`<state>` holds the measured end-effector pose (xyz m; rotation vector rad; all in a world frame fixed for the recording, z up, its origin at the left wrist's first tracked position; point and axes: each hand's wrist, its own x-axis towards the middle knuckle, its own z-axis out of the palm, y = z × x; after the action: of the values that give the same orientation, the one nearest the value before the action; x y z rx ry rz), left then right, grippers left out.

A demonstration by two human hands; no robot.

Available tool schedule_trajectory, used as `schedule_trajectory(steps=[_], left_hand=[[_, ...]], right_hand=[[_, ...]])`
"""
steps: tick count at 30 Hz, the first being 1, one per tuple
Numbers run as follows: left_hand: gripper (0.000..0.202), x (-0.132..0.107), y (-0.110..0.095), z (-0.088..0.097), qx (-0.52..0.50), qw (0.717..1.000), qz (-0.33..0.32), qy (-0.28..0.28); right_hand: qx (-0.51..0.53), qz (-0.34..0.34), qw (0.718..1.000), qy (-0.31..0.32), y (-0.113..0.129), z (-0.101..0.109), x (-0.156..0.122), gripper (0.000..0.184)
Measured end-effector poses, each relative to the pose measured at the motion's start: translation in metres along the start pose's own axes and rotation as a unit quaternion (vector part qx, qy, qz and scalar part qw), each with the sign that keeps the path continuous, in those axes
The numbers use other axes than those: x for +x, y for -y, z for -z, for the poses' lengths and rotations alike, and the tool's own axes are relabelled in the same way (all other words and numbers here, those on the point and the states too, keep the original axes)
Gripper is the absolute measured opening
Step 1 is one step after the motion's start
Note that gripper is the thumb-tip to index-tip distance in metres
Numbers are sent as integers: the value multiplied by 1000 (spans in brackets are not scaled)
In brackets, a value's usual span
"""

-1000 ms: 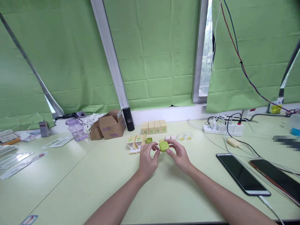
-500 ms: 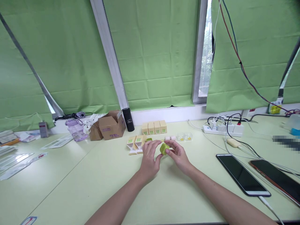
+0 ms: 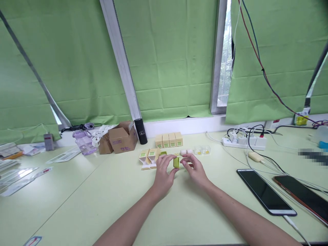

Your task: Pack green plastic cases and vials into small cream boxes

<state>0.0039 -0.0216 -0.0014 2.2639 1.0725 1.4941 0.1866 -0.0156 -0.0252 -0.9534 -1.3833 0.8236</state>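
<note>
My left hand (image 3: 163, 172) pinches a small green case (image 3: 176, 162) between thumb and fingers, holding it on edge just above the pale green table (image 3: 102, 198). Right beside the case, my right hand (image 3: 194, 170) has its fingers curled, with the fingertips near the case's right side; I cannot tell whether they touch it. Just behind my left hand stand two opened small cream boxes (image 3: 148, 157) and another small green piece (image 3: 163, 153).
A row of several cream boxes (image 3: 168, 139) stands near the sill, with small clear and pink cases (image 3: 194, 150) to its right. Brown cartons (image 3: 119, 140), a black cylinder (image 3: 140, 131) and a purple bottle (image 3: 84, 141) are at left. Two phones (image 3: 266, 191) and a power strip (image 3: 243, 140) lie right.
The green case has turned from flat-on to edge-on between my fingers. My right hand has loosened from it and the left hand now carries it.
</note>
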Motion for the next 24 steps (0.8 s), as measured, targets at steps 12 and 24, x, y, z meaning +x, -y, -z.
schedule_trajectory(steps=[12,24], left_hand=[[47,12,24,-3,-233,957,164,-42],[58,11,31,0,-290,933,205,-56]], right_hand=[[-417,118,899,67,-13,8,5,30],[-580,134,781,187,-16,-3,53,47]])
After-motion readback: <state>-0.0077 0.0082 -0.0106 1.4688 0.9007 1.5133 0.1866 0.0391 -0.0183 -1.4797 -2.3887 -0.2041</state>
